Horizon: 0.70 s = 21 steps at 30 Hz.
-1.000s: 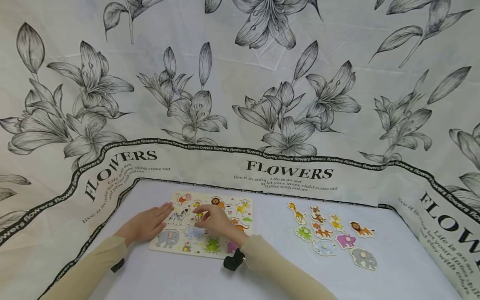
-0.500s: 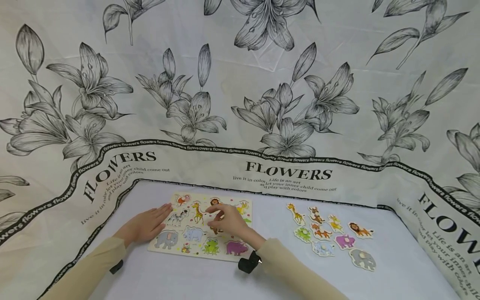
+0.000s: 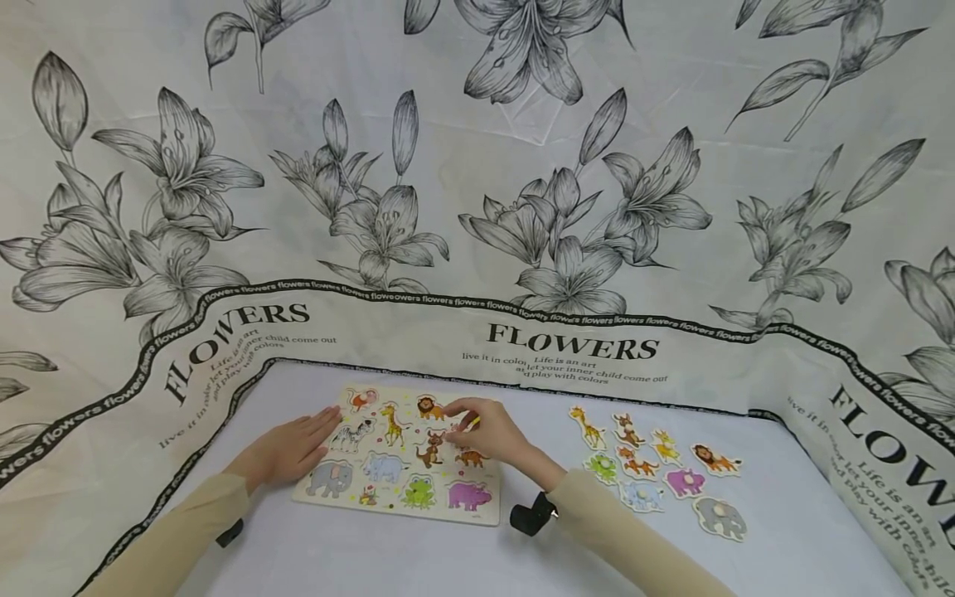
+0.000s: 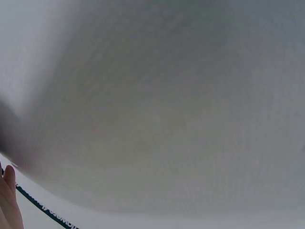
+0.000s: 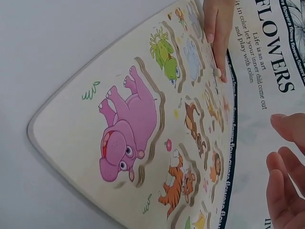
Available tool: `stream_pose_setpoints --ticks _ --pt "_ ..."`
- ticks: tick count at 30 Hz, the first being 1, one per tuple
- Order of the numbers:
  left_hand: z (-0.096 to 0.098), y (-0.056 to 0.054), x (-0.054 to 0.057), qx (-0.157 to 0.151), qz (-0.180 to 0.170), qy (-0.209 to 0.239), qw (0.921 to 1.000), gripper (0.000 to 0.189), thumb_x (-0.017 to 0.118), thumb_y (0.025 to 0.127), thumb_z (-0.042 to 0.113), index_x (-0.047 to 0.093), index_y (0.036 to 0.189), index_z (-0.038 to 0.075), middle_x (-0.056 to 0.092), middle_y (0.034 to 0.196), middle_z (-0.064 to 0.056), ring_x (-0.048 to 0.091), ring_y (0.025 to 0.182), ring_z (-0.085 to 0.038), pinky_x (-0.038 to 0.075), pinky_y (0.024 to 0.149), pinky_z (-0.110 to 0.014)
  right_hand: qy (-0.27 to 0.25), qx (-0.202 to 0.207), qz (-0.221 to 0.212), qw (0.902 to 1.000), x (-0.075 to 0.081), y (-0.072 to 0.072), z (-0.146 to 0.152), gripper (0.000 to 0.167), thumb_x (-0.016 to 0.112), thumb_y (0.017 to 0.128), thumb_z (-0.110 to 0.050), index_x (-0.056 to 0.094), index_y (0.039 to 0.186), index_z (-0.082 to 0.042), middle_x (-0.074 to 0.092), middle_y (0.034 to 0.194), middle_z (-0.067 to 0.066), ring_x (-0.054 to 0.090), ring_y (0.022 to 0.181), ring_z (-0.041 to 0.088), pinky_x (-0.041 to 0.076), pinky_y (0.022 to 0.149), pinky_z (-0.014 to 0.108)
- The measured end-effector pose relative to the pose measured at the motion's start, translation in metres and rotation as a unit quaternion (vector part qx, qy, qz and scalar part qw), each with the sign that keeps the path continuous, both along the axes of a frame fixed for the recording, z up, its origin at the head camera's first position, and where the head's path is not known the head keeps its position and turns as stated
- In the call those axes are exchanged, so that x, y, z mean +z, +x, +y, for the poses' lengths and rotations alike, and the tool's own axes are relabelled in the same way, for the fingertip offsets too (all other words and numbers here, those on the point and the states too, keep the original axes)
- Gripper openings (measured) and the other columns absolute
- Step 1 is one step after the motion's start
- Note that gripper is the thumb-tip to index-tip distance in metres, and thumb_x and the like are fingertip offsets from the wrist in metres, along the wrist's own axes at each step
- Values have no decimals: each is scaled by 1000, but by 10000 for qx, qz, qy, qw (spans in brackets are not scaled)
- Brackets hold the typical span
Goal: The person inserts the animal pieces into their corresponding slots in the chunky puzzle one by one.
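My left hand point(image 3: 287, 448) lies with straight fingers along the left edge of the animal puzzle board point(image 3: 485, 514). Over the board's right side hovers my right hand point(image 3: 492, 431); its thumb and fingers are bent apart with nothing between them, as the right wrist view also shows. Printed animals fill the board, including a hippo point(image 5: 128, 124), a tiger point(image 5: 174, 188) and a frog point(image 5: 167, 59). A zebra point(image 3: 353, 434) with a pale outline sits near my left fingertips. The left wrist view is mostly a blurred pale surface, with part of a hand point(image 4: 10, 200) in its corner.
Several loose animal pieces lie right of the board, among them a giraffe piece point(image 3: 589, 427), a lion piece point(image 3: 716, 458), a hippo piece point(image 3: 685, 482) and a grey elephant piece point(image 3: 719, 518). A flower-printed cloth point(image 3: 418, 327) rises behind and beside the white table surface point(image 3: 418, 564).
My right hand has moved rightward from the middle of the board to its right side, uncovering the giraffe and elephant pictures. The left hand stays in place.
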<state>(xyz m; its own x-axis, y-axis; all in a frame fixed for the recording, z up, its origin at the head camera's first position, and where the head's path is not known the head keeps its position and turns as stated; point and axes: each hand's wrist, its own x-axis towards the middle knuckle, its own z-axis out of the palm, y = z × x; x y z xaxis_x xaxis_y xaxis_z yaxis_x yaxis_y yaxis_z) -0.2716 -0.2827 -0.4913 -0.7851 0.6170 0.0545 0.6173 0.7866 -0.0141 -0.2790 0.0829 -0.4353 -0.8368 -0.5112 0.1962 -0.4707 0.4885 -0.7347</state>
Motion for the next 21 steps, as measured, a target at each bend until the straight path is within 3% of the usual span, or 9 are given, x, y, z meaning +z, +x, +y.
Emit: stream_pose_setpoints --ticks 9,21 --pt "2 2 2 26 -63 41 10000 55 42 100 28 37 144 -5 34 153 -20 36 140 -37 36 113 -49 -25 -61 45 10000 1 1 34 39 76 80 -9 66 117 -4 67 114 20 64 80 15 54 65 18" --pt "3 5 2 55 -15 101 9999 54 43 100 26 37 144 -6 35 152 -21 37 139 -37 37 112 -50 24 -530 -123 9985 -10 7 89 45 77 80 -12 63 121 -2 66 113 22 63 79 12 55 67 21"
